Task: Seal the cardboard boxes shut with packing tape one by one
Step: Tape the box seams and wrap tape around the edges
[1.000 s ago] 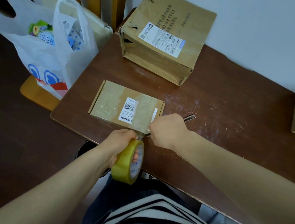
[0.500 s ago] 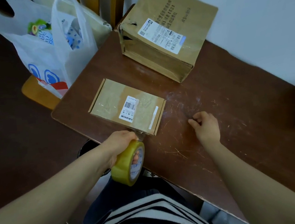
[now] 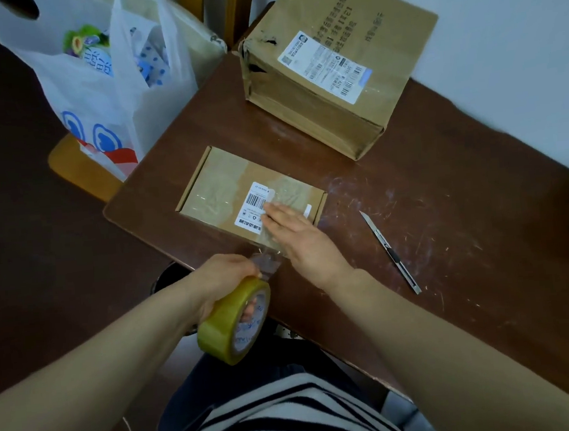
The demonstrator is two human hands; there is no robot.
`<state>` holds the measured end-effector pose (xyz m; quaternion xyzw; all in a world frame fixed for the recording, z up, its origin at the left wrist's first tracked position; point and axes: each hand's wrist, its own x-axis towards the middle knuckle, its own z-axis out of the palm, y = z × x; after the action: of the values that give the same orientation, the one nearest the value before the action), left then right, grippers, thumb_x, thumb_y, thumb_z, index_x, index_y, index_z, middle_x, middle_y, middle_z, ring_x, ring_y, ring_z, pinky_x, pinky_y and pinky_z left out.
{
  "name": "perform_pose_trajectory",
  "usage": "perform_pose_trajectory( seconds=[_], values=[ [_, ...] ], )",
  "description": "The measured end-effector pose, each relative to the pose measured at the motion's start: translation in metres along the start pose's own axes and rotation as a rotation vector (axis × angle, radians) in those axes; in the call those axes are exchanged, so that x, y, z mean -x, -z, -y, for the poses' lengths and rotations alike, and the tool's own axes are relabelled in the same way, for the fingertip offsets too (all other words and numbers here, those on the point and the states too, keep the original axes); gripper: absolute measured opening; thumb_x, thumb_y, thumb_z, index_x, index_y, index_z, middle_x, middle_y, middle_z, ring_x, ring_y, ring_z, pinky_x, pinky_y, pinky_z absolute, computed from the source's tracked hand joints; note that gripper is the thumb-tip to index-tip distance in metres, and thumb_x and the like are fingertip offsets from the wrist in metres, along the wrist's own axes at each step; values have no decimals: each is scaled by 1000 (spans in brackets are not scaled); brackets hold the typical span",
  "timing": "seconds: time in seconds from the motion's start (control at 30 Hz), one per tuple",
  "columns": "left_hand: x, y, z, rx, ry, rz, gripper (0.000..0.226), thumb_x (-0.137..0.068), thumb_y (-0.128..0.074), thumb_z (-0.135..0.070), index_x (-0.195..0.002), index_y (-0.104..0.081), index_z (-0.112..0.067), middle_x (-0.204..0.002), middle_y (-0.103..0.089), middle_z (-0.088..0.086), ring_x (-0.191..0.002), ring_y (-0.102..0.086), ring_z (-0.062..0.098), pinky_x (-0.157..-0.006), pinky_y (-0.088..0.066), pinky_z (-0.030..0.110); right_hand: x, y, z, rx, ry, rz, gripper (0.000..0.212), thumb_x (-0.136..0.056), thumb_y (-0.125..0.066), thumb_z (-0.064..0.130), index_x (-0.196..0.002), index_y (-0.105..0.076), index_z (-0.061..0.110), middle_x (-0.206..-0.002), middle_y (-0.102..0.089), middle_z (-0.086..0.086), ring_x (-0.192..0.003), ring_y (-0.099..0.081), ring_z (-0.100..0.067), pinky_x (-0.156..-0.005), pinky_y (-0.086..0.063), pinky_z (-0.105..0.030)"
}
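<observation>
Altogether one flat box (image 3: pixel 212 187), one big box (image 3: pixel 394 37), one tape roll (image 3: pixel 224 325), one knife (image 3: pixel 391 253).

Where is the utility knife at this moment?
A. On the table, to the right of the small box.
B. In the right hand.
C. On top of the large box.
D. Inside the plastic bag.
A: the utility knife lies on the table, apart from the small box, while the right hand rests flat on that box.

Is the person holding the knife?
No, the knife lies on the table, apart from the right hand, which presses flat on the small box.
</observation>
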<state>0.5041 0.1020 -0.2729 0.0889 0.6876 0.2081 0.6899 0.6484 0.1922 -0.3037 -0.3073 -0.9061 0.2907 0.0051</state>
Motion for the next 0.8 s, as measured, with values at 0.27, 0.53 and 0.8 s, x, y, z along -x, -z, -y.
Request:
perform_pose_trajectory(
  seconds=[0.27,0.53,0.8],
  values=[
    [8,21,41,-260,-34,-21,19,-92,-57,-6,-74,-63,-7,-46,-54,-1,-47,-51,20,-49,-45,26,1,-7,8,-114,-42,-135,48,-95,-57,23,-138,-47,3,-150,-39,-9,-143,-27,-22,-117,-9,-20],
    [15,18,30,-23,-8,-17,14,-95,-54,-8,-82,-57,-4,-50,-50,15,-34,-48,23,-38,-47,28,-1,-33,14,343,15,-321,44,-85,-69,29,-120,-65,2,-127,-62,-13,-118,-59,-27,-93,-52,-40],
    [20,14,32,96,-8,6,13,-93,-57,-7,-81,-57,-4,-56,-50,16,-40,-50,23,-38,-46,27,2,-37,4,462,85,-329,49,-91,-54,33,-130,-57,3,-136,-54,-14,-125,-53,-26,-99,-48,-37]
  ],
)
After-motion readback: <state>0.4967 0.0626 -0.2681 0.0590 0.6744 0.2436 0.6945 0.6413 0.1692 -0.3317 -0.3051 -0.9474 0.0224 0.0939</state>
